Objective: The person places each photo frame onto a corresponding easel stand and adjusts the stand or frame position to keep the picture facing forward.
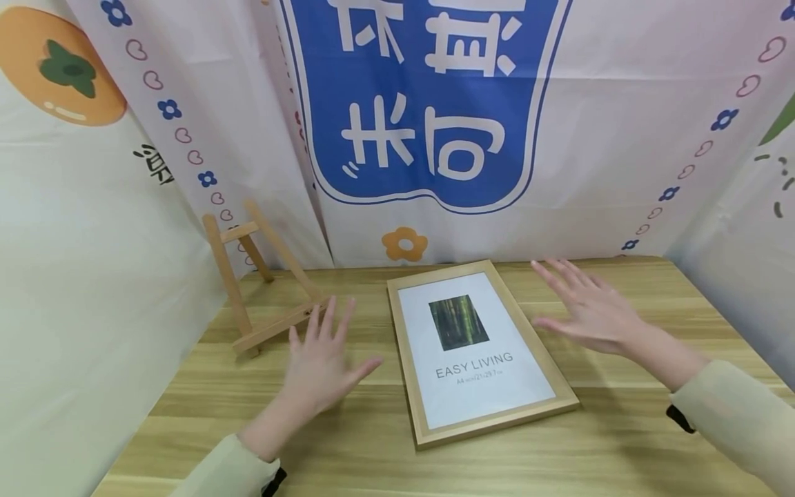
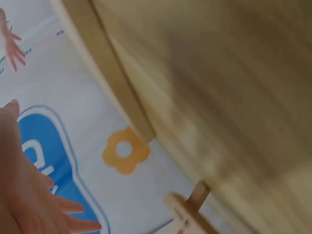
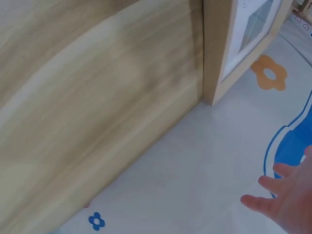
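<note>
"Where's the picture frame (image 1: pixel 478 353)?"

"Face up on the bench (image 1: pixel 348 431), between the two hands, its near end slanting right."

"And the hands?"

"The left hand (image 1: pixel 319 373) is left of the frame, fingers spread. From above, its fingertips overlap the wooden easel (image 1: pixel 273 328) at the far left; I can't tell if they touch. The right hand (image 1: pixel 593 314) is on the frame's right, fingers spread too."

"Behind all that?"

"A white cloth (image 1: pixel 590 193) with an orange flower (image 1: pixel 391 243)."
</note>
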`<state>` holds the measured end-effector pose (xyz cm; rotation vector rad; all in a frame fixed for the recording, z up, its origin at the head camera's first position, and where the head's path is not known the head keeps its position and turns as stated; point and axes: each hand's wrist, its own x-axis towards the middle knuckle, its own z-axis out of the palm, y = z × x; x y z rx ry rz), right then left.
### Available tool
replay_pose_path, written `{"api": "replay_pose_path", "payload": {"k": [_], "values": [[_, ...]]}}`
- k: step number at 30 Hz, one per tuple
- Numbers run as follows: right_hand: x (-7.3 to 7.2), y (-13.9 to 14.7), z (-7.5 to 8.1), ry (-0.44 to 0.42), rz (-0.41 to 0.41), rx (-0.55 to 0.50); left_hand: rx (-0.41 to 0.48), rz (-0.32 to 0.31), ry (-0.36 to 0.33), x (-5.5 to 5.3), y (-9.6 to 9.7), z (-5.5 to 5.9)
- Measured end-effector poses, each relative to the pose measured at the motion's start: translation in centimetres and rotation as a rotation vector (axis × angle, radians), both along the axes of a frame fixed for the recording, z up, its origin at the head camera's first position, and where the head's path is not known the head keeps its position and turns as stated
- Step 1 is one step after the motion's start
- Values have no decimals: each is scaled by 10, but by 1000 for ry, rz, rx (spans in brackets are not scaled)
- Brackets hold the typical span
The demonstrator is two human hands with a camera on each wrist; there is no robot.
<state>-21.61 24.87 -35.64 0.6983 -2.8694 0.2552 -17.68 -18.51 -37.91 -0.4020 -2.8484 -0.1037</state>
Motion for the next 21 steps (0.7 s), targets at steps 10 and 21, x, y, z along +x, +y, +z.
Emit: {"api": "replay_pose_path", "payload": {"k": [10,21], "values": [[-8,4,-30,-134,43,-112,155,-75,-83,-6,16,-19],[-16,9,-59,-304,85,-279,543,-138,-326,-19,36,-45]]}}
